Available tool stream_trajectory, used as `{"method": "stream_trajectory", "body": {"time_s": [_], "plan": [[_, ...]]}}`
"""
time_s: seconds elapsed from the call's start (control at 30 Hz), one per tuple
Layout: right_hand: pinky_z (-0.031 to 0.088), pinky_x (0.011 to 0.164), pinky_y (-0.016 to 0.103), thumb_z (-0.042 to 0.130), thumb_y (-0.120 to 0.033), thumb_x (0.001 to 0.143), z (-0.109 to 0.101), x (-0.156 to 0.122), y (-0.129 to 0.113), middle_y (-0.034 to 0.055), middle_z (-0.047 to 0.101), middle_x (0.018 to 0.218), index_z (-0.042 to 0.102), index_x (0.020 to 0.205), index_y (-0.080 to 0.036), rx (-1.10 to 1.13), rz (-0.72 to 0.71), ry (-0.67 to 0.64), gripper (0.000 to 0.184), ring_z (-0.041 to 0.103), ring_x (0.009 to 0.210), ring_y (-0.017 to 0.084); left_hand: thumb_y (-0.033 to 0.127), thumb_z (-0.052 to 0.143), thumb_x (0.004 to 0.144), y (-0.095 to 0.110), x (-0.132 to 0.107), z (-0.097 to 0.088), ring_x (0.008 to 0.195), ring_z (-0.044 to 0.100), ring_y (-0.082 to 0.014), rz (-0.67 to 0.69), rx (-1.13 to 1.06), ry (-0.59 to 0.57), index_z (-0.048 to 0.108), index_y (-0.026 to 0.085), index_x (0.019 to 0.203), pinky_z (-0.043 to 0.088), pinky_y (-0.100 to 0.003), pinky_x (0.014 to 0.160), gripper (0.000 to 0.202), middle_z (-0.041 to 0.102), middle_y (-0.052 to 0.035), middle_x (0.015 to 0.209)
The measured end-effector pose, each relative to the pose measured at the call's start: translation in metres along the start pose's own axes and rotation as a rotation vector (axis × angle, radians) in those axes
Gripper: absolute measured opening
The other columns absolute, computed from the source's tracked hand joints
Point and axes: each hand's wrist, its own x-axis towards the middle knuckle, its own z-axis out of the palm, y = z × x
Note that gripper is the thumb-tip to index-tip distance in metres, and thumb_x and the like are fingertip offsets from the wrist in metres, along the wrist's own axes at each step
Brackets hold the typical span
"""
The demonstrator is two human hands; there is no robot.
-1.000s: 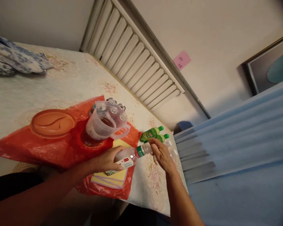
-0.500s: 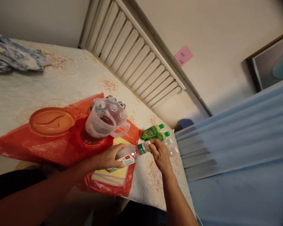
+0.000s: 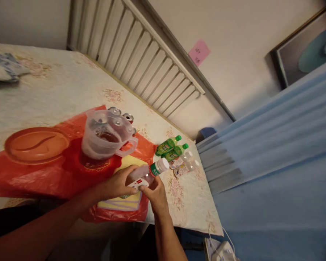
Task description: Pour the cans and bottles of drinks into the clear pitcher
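Note:
A clear plastic bottle [image 3: 151,171] with a white cap and green-and-red label lies tilted over the table edge, held in both my hands. My left hand [image 3: 118,183] wraps its lower body. My right hand [image 3: 154,192] grips it from below near the middle. Under them lies a yellow pad [image 3: 125,201] on a red plastic bag [image 3: 51,174]. Two green bottles [image 3: 168,148] and two clear bottles [image 3: 184,165] lie just right of the held bottle.
A clear plastic jug [image 3: 105,136] and several drink cans [image 3: 122,115] stand on the bag, with an orange lid [image 3: 34,145] to the left. A slatted headboard [image 3: 141,69] runs behind the table. Blue fabric [image 3: 274,159] fills the right. A white charger [image 3: 222,252] lies on the floor.
My right hand has left the bottle's cap end and moved down and left to grip the body from below. The view has shifted right.

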Motion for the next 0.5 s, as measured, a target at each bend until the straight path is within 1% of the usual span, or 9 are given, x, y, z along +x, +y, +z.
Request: {"method": "stream_trajectory", "body": {"time_s": [0.07, 0.13, 0.23, 0.3, 0.37, 0.5], "plan": [[0.055, 0.091, 0.037, 0.079, -0.027, 0.065, 0.002, -0.003, -0.003, 0.004, 0.073, 0.108, 0.064, 0.111, -0.022, -0.016, 0.004, 0.038, 0.048, 0.069, 0.099, 0.025, 0.035, 0.075, 0.068, -0.004, -0.003, 0.005, 0.116, 0.059, -0.0288, 0.011, 0.048, 0.006, 0.044, 0.022, 0.136, 0.05, -0.038, 0.098, 0.076, 0.059, -0.0081, 0.134], [0.056, 0.089, 0.037, 0.079, -0.028, 0.063, -0.003, -0.007, -0.006, 0.0045, 0.074, 0.106, 0.064, 0.108, -0.022, -0.015, 0.002, 0.064, 0.048, 0.069, 0.097, 0.025, 0.038, 0.074, 0.07, -0.01, -0.006, 0.012, 0.122, 0.056, -0.03, 0.019, 0.112, 0.043, 0.042, 0.024, 0.139, 0.048, -0.04, 0.101, 0.078, 0.056, -0.0089, 0.138], [0.057, 0.081, 0.036, 0.079, -0.031, 0.062, -0.023, -0.016, -0.009, 0.0047, 0.075, 0.098, 0.064, 0.102, -0.021, -0.058, 0.015, 0.125, 0.044, 0.07, 0.089, 0.024, 0.045, 0.073, 0.073, -0.022, -0.009, 0.019, 0.125, 0.053, -0.0321, 0.044, 0.279, 0.141, 0.046, 0.022, 0.136, 0.043, -0.045, 0.106, 0.073, 0.056, -0.0122, 0.137], [0.057, 0.076, 0.034, 0.079, -0.031, 0.062, -0.046, -0.022, -0.007, 0.0044, 0.075, 0.092, 0.064, 0.098, -0.021, -0.1, 0.019, 0.201, 0.04, 0.07, 0.084, 0.023, 0.048, 0.067, 0.08, -0.028, -0.01, 0.022, 0.122, 0.054, -0.0314, 0.066, 0.399, 0.189, 0.051, 0.02, 0.13, 0.044, -0.046, 0.105, 0.06, 0.059, -0.013, 0.13], [0.056, 0.074, 0.032, 0.078, -0.032, 0.063, -0.074, -0.029, -0.001, 0.0044, 0.074, 0.091, 0.064, 0.096, -0.02, -0.119, 0.002, 0.3, 0.038, 0.069, 0.083, 0.022, 0.048, 0.06, 0.087, -0.033, -0.012, 0.022, 0.117, 0.057, -0.0291, 0.096, 0.515, 0.217, 0.054, 0.019, 0.125, 0.045, -0.045, 0.103, 0.048, 0.062, -0.012, 0.123], [0.054, 0.073, 0.032, 0.078, -0.037, 0.065, -0.136, -0.041, 0.018, 0.0056, 0.074, 0.093, 0.066, 0.1, -0.018, -0.16, 0.003, 0.463, 0.042, 0.069, 0.082, 0.022, 0.043, 0.051, 0.094, -0.041, -0.019, 0.022, 0.106, 0.06, -0.0275, 0.149, 0.757, 0.269, 0.06, 0.019, 0.109, 0.047, -0.043, 0.097, 0.03, 0.067, -0.0105, 0.108]]}}
